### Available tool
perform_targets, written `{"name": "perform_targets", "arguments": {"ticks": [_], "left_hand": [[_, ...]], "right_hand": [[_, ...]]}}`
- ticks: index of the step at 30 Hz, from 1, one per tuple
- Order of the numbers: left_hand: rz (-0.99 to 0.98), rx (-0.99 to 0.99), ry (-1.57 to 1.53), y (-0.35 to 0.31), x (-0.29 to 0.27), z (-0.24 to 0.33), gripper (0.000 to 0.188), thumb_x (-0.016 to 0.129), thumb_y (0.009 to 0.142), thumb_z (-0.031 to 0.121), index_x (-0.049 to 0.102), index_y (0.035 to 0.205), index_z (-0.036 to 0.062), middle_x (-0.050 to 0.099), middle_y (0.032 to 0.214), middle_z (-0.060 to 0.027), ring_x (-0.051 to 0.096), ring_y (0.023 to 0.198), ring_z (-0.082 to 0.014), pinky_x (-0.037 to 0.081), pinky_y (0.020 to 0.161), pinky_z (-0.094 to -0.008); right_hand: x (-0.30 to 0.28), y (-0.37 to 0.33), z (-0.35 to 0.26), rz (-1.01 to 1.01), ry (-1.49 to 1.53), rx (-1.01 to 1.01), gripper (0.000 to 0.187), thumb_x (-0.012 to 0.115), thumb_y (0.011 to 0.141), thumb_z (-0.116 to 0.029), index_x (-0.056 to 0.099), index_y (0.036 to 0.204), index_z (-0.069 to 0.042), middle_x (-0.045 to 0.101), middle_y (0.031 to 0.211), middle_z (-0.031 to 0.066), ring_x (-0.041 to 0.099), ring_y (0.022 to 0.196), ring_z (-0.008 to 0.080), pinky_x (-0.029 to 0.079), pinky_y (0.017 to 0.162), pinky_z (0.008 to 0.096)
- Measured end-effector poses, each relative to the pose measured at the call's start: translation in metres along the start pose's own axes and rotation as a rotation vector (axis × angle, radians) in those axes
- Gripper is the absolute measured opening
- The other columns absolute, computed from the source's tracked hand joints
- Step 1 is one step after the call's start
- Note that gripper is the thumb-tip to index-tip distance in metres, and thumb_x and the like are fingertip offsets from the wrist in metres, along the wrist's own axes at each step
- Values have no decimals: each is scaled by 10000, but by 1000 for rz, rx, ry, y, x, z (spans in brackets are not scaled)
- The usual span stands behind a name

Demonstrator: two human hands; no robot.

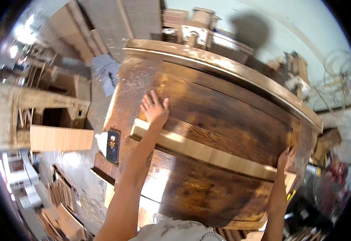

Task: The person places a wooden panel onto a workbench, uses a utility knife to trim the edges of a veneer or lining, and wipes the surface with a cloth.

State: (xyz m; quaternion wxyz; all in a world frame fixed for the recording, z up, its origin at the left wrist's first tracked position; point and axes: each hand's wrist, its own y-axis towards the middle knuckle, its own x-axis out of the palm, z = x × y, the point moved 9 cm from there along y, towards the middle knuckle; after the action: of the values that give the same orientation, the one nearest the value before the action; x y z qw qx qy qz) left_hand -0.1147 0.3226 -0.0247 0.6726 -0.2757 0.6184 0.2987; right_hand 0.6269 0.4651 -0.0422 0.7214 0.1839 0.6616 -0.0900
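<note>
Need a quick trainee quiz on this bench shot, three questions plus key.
1. True or false: the phone lies to the left of the left hand.
2. Multiple choice: what does the left forearm cross over?
A) a rope
B) a pale board
C) a saw
3. Short answer: which hand is nearer the pale board's right end?

Key:
1. True.
2. B.
3. The right hand.
</note>
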Motion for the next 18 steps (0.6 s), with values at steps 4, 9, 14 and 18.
{"name": "perform_targets", "arguments": {"ticks": [4, 9, 14, 18], "left_hand": [[101, 54, -70, -2, -18, 22, 731, 345, 909, 579, 215, 1446, 100, 230, 1447, -263, 225, 1335, -418, 155, 1085, -535], [170, 124, 93, -5, -22, 6, 719, 239, 940, 569, 212, 1441, 54, 168, 1492, -198, 180, 1373, -342, 147, 1111, -482], [107, 132, 150, -2, 8, 15, 705, 249, 944, 559, 175, 1453, 78, 156, 1493, -196, 181, 1375, -321, 167, 1106, -475], [94, 109, 142, -3, 5, 5, 689, 256, 949, 540, 174, 1452, 77, 157, 1495, -187, 168, 1379, -317, 145, 1116, -467]], "right_hand": [[8, 9, 13, -37, -102, -15, 489, 362, 963, -375, 420, 1347, -78, 335, 1440, 134, 322, 1321, 286, 284, 1071, 409], [-32, -6, -45, -136, 53, 84, 559, 286, 964, -416, 250, 1428, -105, 175, 1498, 149, 235, 1339, 368, 227, 1071, 516], [-38, -12, -22, 33, 36, 30, 545, 384, 936, -345, 305, 1387, -51, 358, 1351, 223, 382, 1200, 391, 301, 1000, 515], [-42, -15, -21, 21, 60, 43, 552, 365, 936, -361, 290, 1404, -78, 344, 1373, 222, 375, 1206, 399, 292, 1013, 505]]}}
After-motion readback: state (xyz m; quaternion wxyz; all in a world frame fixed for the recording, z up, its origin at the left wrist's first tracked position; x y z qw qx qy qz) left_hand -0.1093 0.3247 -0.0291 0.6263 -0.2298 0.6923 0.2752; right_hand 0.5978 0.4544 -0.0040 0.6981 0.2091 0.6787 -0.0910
